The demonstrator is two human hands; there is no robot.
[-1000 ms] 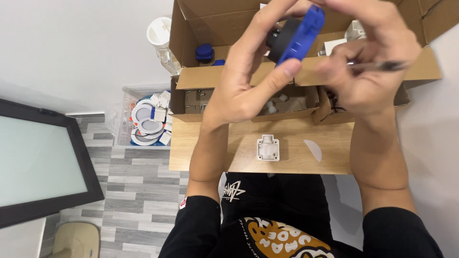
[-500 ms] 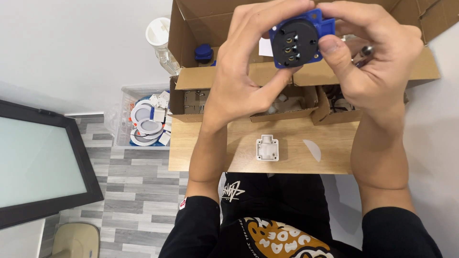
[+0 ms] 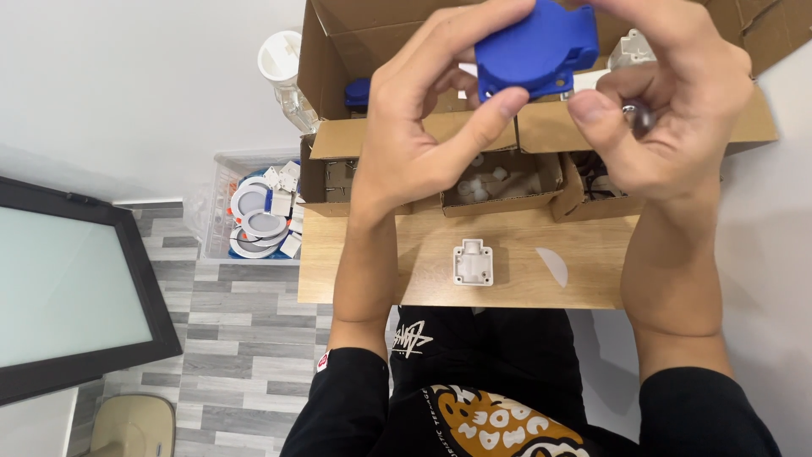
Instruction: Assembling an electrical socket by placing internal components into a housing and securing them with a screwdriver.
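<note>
Above the wooden table, open cardboard boxes crowd its far edge, leaving a bare strip near the front. Both hands, left hand and right hand, pinch a blue plastic socket part between fingertips. Below, a small white fitting lies alone.

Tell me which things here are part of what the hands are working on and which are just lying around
In hand:
blue socket part, held by left hand and right hand
dark tool in right hand

Lying about:
white plastic piece on wooden table
cardboard boxes
clear bin of white round fittings
</note>
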